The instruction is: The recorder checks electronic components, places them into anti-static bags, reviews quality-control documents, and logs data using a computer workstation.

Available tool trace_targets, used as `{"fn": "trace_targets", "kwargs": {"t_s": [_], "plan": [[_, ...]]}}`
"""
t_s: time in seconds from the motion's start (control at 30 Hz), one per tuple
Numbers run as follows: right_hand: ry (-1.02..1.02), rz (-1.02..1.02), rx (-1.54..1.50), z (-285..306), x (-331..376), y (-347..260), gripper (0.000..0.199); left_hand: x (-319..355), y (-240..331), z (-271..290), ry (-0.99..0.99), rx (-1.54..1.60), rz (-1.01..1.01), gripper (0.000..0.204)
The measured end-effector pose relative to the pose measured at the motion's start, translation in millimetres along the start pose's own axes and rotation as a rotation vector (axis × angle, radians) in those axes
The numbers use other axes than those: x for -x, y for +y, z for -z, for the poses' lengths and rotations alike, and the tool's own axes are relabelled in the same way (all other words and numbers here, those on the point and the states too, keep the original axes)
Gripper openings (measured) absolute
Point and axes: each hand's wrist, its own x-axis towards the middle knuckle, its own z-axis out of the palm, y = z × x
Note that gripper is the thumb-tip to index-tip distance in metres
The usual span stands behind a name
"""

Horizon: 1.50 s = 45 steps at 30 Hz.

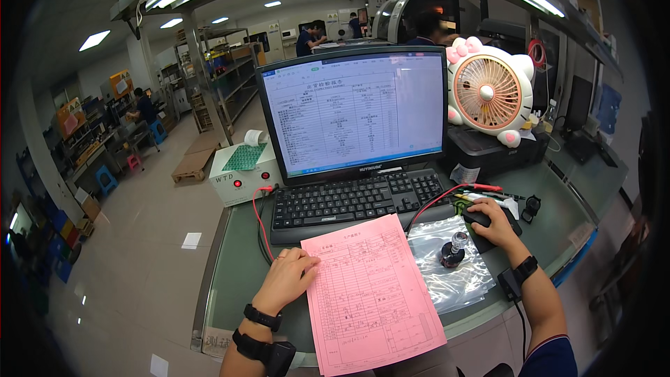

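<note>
My left hand [286, 278] rests on the desk with loosely curled fingers touching the left edge of a pink printed form [370, 293]. My right hand [494, 222] lies over a black computer mouse [481, 220]. Between the form and the mouse lies a clear plastic bag [453, 265] with a small black and clear part [452, 251] on it. A black keyboard [356, 201] sits beyond the form, under a monitor [354, 112] showing a spreadsheet.
A white test box with red buttons [241, 174] stands left of the keyboard, red wires [262, 220] trailing from it. A pink cat-shaped fan [488, 91] sits on a black printer [492, 150] at the right. People work at benches far behind.
</note>
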Motion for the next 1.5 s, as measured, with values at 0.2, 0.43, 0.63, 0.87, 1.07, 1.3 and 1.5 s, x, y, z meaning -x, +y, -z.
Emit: {"fn": "trace_targets", "kwargs": {"t_s": [0.2,0.43,0.63,0.87,1.07,1.3,1.5], "plan": [[-0.006,0.006,0.004,0.0,-0.5,-0.7,0.039,-0.1,-0.4,0.1,-0.009,0.005,0.005,0.028],[-0.024,0.006,0.010,0.5,-0.4,-1.6,0.041,1.9,0.2,0.5,0.002,0.016,0.003,0.028],[0.071,-0.016,-0.011,6.3,4.9,-6.3,0.053,-1.6,1.5,-3.1,0.006,0.021,-0.043,0.027],[0.165,-0.133,-0.284,2.0,-18.4,-25.0,0.026,-0.8,5.5,4.8,0.028,0.053,-0.047,0.025],[-0.408,-0.175,-0.344,14.7,-18.8,-90.4,0.033,0.7,2.9,2.2,0.077,0.046,-0.039,0.023],[-0.671,-0.016,-0.204,6.8,-14.3,-98.3,0.062,-1.4,5.9,0.8,0.076,0.041,-0.054,0.023],[-0.412,-0.132,-0.278,23.4,-15.9,-86.2,0.042,-0.3,6.5,3.7,0.021,0.064,-0.011,0.026]]}}
